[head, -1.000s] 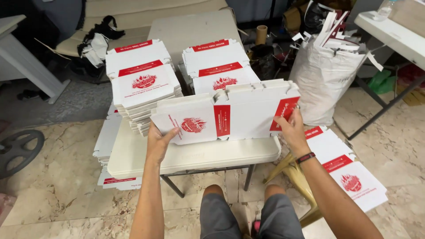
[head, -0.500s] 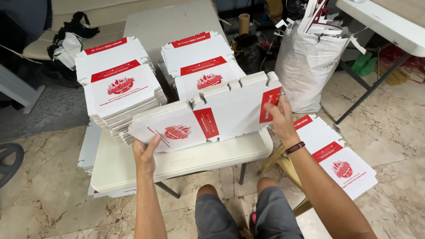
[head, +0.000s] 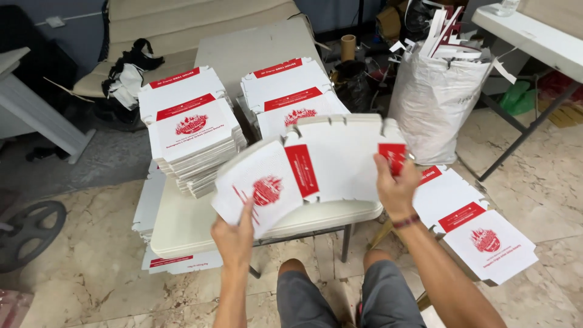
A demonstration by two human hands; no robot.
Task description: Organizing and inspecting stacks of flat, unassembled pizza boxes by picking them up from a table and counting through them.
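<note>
Between both hands' closed fingers [head: 388, 165], flat carton [head: 316, 170].

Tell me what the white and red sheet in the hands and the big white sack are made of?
The flat box sheet looks like thin printed cardboard with a smooth surface: it has die-cut notches and bends between the left hand and right hand. The sack seems to be woven plastic, slightly shiny and crinkled, though the weave is hard to see.
</note>
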